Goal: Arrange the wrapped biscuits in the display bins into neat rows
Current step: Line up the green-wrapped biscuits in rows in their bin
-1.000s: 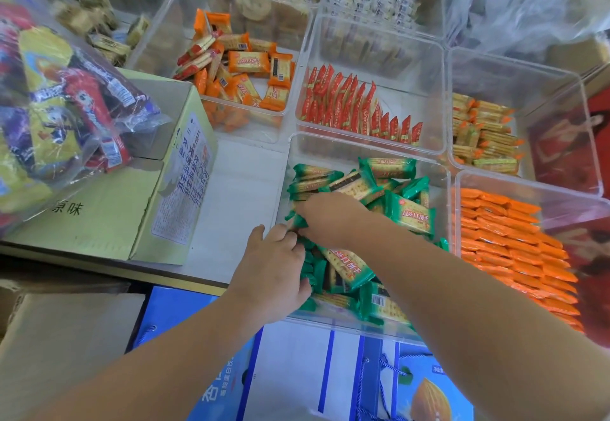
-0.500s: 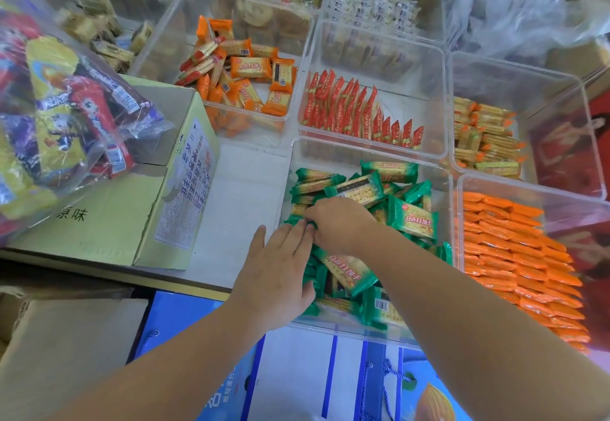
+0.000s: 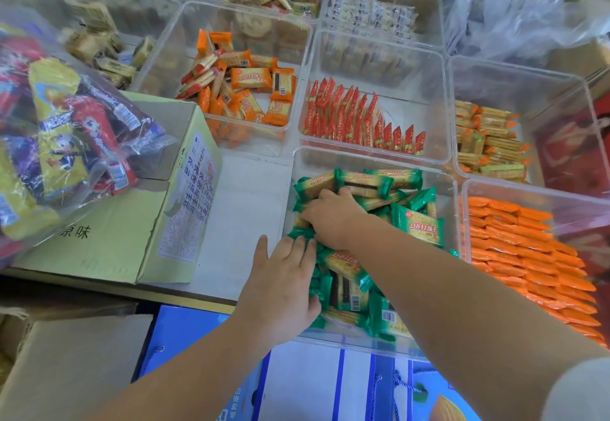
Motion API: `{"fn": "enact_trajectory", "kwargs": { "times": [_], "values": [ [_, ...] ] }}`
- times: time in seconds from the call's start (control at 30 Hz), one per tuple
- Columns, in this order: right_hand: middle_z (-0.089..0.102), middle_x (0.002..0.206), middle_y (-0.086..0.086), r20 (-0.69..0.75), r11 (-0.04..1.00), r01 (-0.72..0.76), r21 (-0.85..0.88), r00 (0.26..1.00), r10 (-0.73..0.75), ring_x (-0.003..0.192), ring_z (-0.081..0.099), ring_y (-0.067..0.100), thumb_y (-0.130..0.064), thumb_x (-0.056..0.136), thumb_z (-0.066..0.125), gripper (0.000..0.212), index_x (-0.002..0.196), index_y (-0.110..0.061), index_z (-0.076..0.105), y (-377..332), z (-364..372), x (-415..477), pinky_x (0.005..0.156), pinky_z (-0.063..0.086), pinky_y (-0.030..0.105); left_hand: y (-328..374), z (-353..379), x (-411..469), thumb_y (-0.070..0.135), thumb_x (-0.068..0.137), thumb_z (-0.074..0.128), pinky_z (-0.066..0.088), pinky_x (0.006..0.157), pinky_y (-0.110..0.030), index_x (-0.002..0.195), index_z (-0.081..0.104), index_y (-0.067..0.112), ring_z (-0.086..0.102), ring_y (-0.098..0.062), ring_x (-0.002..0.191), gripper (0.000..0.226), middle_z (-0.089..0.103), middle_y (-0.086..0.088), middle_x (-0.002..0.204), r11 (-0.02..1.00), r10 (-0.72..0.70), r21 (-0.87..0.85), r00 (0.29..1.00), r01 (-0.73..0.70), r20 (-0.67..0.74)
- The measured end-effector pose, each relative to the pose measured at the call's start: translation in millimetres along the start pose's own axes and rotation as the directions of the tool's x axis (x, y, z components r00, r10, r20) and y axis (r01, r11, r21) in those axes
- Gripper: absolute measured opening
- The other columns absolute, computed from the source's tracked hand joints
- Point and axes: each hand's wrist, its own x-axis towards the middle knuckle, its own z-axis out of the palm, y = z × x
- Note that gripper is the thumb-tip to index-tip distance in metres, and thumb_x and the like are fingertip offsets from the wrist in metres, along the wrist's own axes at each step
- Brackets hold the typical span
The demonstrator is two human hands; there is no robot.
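The green packs lie in the near bin, most of them in a loose heap under and around both hands. A short stack stands on edge against the bin's left wall.

The left hand lies flat with straight fingers, holding nothing, and its fingertips press the near end of that stack. The right hand is just beyond it, knuckles up and fingers bent down into the packs. Whether it pinches one is hidden under the hand.

To do this step well, I would keep the flat hand as a stop so the standing packs cannot topple. The bent hand can then draw loose packs from its far and right sides, turn each on edge and push it snug against the stack. All labels should face one way.

Counted: two hands and one green heap, overlapped too much for a sure count, though more than a dozen packs show. Right of the grip is one bin of orange packs in rows. Beyond it are one row of red packs and one bin of jumbled orange packs. Left stands one carton.
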Motion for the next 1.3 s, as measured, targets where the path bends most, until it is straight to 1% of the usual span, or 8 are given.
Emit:
{"fn": "enact_trajectory", "kwargs": {
  "times": [0.17,0.37,0.53,0.7,0.97,1.07,1.17,1.3],
  "values": [
    [0.052,0.139,0.002,0.025,0.999,0.047,0.0,0.999,-0.047,0.129,0.04,0.029,-0.039,0.101,0.053,0.04,0.137,-0.023,0.053,6.4,2.6,1.7,0.104,0.033,0.057,-1.0,0.9,-0.1,0.057,0.074,0.06,0.038,0.107,-0.062,0.137,0.057,0.009,0.046,-0.025,0.125,0.079,0.059,-0.009,0.133,1.0,0.003,-0.001,1.0,-0.003,-0.023],
    [0.063,0.118,0.003,-0.129,0.999,0.034,-0.012,0.991,-0.035,0.113,0.048,0.027,-0.02,0.097,0.053,0.019,0.114,-0.019,0.062,3.0,11.3,-2.1,0.092,0.038,0.047,-0.3,1.3,0.6,0.057,0.077,0.056,0.038,0.108,-0.059,0.139,0.056,0.01,0.044,-0.025,0.127,0.078,0.057,-0.008,0.137,1.0,0.006,-0.018,1.0,-0.007,-0.031],
    [0.065,0.109,0.005,-0.192,0.984,-0.002,0.179,0.981,0.037,0.113,0.051,0.027,-0.013,0.096,0.052,0.028,0.12,-0.024,0.06,14.7,14.0,-2.9,0.083,0.032,0.04,-1.6,1.2,0.7,0.057,0.083,0.046,0.031,0.113,-0.057,0.148,0.045,0.01,0.039,-0.025,0.133,0.08,0.049,-0.007,0.145,1.0,-0.001,-0.009,1.0,0.002,0.026],
    [0.064,0.121,0.001,-0.08,0.925,0.028,0.379,0.997,0.003,0.124,0.044,0.025,-0.02,0.103,0.047,0.035,0.134,-0.03,0.059,13.9,12.5,-14.6,0.097,0.032,0.045,-0.7,-1.4,-1.0,0.057,0.082,0.049,0.028,0.114,-0.059,0.148,0.044,0.01,0.038,-0.025,0.135,0.081,0.046,-0.008,0.149,1.0,-0.004,-0.028,1.0,0.004,0.011],
    [0.054,0.144,0.005,-0.074,0.932,0.102,0.347,0.994,-0.081,0.136,0.043,0.026,-0.026,0.104,0.039,0.046,0.15,-0.026,0.043,7.9,14.0,-41.4,0.109,0.034,0.047,-1.8,-11.7,14.2,0.064,0.086,0.037,-0.021,0.109,-0.073,0.156,0.009,-0.002,-0.003,-0.04,0.153,0.101,0.007,-0.026,0.165,0.971,0.038,0.23,0.992,-0.066,0.121],
    [0.071,0.106,0.008,-0.265,0.893,0.121,0.433,0.964,-0.002,0.099,0.063,0.028,-0.022,0.101,0.046,0.03,0.122,-0.016,0.068,16.4,3.2,-46.5,0.085,0.053,0.044,-0.3,-10.5,18.5,0.068,0.085,0.034,-0.017,0.109,-0.073,0.156,0.014,-0.001,0.01,-0.038,0.153,0.101,0.018,-0.026,0.162,0.971,0.043,0.229,0.989,-0.074,0.139],
    [0.07,0.107,0.008,-0.454,0.886,0.065,0.459,0.874,0.171,0.103,0.06,0.027,-0.019,0.094,0.059,0.024,0.113,-0.011,0.071,28.9,-10.5,-35.8,0.087,0.053,0.044,-1.3,-7.4,17.7,0.068,0.085,0.037,-0.011,0.112,-0.07,0.157,0.017,0.003,0.018,-0.035,0.15,0.099,0.025,-0.022,0.161,0.984,0.034,0.168,0.991,-0.056,0.131],
    [0.06,0.132,0.008,-0.268,0.942,0.021,0.334,0.961,0.073,0.122,0.054,0.03,-0.027,0.091,0.062,0.045,0.133,-0.011,0.057,31.6,-24.0,-7.0,0.1,0.048,0.043,-3.2,-6.1,17.5,0.069,0.085,0.044,0.005,0.118,-0.065,0.157,0.018,0.008,0.025,-0.028,0.146,0.098,0.029,-0.015,0.16,0.997,0.016,0.072,0.993,-0.024,0.116]
  ]
}}
